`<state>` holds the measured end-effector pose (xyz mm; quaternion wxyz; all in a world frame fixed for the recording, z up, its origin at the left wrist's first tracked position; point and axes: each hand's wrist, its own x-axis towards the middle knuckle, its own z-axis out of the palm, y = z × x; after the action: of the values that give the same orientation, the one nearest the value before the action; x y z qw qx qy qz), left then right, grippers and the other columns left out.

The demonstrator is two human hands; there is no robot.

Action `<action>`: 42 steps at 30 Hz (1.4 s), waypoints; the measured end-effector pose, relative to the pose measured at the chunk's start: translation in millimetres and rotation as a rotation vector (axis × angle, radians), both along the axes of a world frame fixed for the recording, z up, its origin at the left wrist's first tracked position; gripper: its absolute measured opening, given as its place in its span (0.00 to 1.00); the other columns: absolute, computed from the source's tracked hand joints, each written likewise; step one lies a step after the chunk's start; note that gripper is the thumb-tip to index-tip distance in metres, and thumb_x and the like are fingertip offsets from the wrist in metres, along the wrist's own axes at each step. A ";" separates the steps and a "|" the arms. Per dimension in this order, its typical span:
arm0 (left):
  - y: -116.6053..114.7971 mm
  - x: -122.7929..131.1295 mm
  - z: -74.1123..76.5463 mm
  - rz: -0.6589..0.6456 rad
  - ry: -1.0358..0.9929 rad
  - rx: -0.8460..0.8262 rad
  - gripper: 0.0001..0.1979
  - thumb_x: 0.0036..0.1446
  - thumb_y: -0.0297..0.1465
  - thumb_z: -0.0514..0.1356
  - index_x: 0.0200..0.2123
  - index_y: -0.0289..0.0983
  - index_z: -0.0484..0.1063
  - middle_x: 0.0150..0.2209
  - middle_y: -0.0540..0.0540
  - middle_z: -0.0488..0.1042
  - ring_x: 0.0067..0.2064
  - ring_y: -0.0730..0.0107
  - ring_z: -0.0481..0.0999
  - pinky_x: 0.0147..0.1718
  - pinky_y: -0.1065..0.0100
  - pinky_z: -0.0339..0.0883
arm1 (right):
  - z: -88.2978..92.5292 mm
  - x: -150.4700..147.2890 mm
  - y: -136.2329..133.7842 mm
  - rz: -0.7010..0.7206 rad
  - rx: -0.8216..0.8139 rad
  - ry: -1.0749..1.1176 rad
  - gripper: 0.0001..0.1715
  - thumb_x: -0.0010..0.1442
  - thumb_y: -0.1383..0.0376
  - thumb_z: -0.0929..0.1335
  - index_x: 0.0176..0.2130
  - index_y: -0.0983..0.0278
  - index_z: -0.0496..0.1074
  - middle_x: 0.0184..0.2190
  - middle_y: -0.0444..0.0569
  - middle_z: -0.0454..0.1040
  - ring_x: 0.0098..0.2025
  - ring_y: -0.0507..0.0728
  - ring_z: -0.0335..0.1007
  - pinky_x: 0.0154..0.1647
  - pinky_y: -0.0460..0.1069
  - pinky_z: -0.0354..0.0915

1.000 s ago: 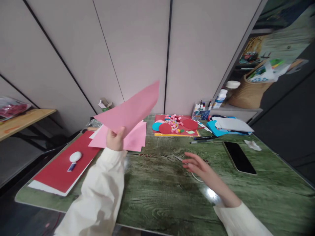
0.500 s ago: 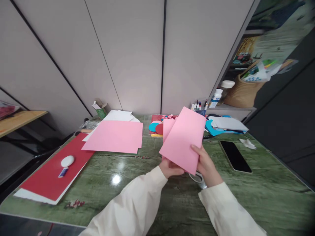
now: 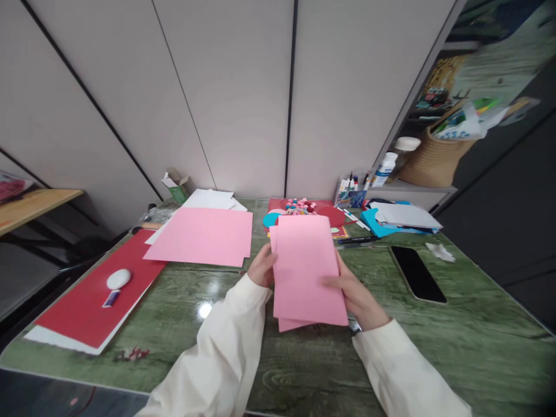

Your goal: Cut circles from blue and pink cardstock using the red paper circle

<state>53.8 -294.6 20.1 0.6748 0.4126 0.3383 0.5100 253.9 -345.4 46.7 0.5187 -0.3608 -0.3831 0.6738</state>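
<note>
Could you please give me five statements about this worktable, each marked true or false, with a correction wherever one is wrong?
1. The left hand and right hand both grip the held pink sheets. True.
2. The smartphone lies on the red sheet. False: it lies on the green tabletop, toward the right.
3. A white oval object rests on the red sheet. True.
4. The white sheets cover the loose pink sheets. False: the loose pink sheets overlap the white ones.
5. The woven basket stands on the shelf at the right. True.
</note>
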 end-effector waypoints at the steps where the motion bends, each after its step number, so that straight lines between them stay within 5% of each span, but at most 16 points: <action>1: -2.3 3.6 1.4 0.062 0.035 0.062 0.29 0.37 0.41 0.67 0.44 0.37 0.66 0.40 0.43 0.73 0.40 0.58 0.73 0.35 0.63 0.68 | 0.5 -2.2 -0.9 0.029 -0.002 -0.006 0.57 0.40 0.69 0.72 0.61 0.51 0.43 0.54 0.49 0.64 0.48 0.63 0.66 0.42 0.56 0.65; 5: -8.3 7.7 9.2 0.131 0.161 0.233 0.32 0.34 0.35 0.69 0.45 0.34 0.64 0.44 0.41 0.72 0.46 0.54 0.70 0.42 0.62 0.65 | 6.5 1.1 -2.2 0.114 0.007 -0.039 0.57 0.40 0.67 0.73 0.61 0.48 0.43 0.56 0.47 0.61 0.49 0.61 0.65 0.43 0.54 0.65; 9: -12.7 8.0 7.6 -0.013 0.203 0.259 0.35 0.32 0.34 0.70 0.47 0.33 0.63 0.46 0.39 0.71 0.49 0.51 0.68 0.45 0.59 0.63 | 7.9 11.8 1.5 -0.089 -0.009 -0.104 0.40 0.49 0.59 0.70 0.57 0.50 0.53 0.54 0.46 0.64 0.47 0.59 0.67 0.39 0.50 0.66; 12: -17.1 10.8 2.9 -0.129 0.161 0.271 0.37 0.34 0.34 0.69 0.50 0.33 0.60 0.49 0.38 0.68 0.50 0.50 0.67 0.45 0.57 0.63 | 2.7 16.1 4.5 -0.222 -0.018 -0.205 0.29 0.46 0.60 0.72 0.48 0.60 0.66 0.45 0.51 0.72 0.40 0.59 0.70 0.36 0.50 0.67; 16: -23.3 16.6 3.3 -0.103 0.130 0.251 0.33 0.43 0.37 0.64 0.51 0.34 0.58 0.51 0.38 0.66 0.52 0.53 0.66 0.46 0.57 0.62 | -4.1 15.4 5.2 -0.276 -0.003 -0.297 0.21 0.43 0.62 0.74 0.38 0.65 0.72 0.35 0.51 0.76 0.32 0.58 0.71 0.32 0.49 0.66; 25: -32.7 17.9 10.4 0.057 0.383 0.397 0.20 0.55 0.39 0.55 0.47 0.33 0.63 0.47 0.41 0.70 0.49 0.59 0.68 0.47 0.62 0.61 | -2.5 13.7 0.0 -0.381 0.036 -0.368 0.19 0.43 0.62 0.74 0.37 0.63 0.73 0.34 0.48 0.77 0.31 0.56 0.71 0.31 0.49 0.66; 42: -36.8 15.4 8.6 0.070 0.522 0.427 0.20 0.58 0.40 0.50 0.49 0.35 0.63 0.47 0.42 0.71 0.50 0.61 0.69 0.47 0.64 0.62 | -3.7 9.4 0.5 -0.437 0.038 -0.337 0.19 0.41 0.62 0.74 0.36 0.63 0.74 0.33 0.48 0.78 0.30 0.57 0.72 0.30 0.49 0.66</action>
<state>69.2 -331.4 28.7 0.4460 0.6493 0.3992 0.4692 263.3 -345.0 43.0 0.5873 -0.5320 -0.3898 0.4692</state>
